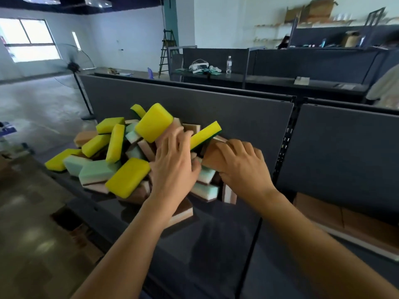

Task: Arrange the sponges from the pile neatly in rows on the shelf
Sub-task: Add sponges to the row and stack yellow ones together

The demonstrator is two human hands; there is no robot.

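Pile of sponges (112,152) sits on the dark shelf (205,244), heaped at its L end and against the grey back panel (216,104); no rows laid out. Colours we log: yellow, mint green, tan-orange, pink/brown layered. They lie jumbled, some flat, some on edge, some tilted. Big yellow sponge (154,123) tops the heap, tilted, one corner just above the L fingertips. Yellow/green sponge (206,134) leans on the panel betw. both hands. Pink/brown sponge (183,212) lies at the front of the heap, partly under the L forearm. L hand (174,160) is palm-down on the mid pile, fingers stretched fwd and spread, grasping nothing we can see; tips are motion-blurred. R hand (241,165) is clamped on a tan-orange sponge (213,156) at the R side of the pile: fingers curled over its top edge, thumb tucked beneath. Mint sponges (205,182) sit stacked right under that hand. Bkgd: standing fan (73,65) on the floor at L, stepladder (166,52) by the far wall, water bottle (228,64) on a far counter. Cardboard boxes (345,214) on the lower level at R.
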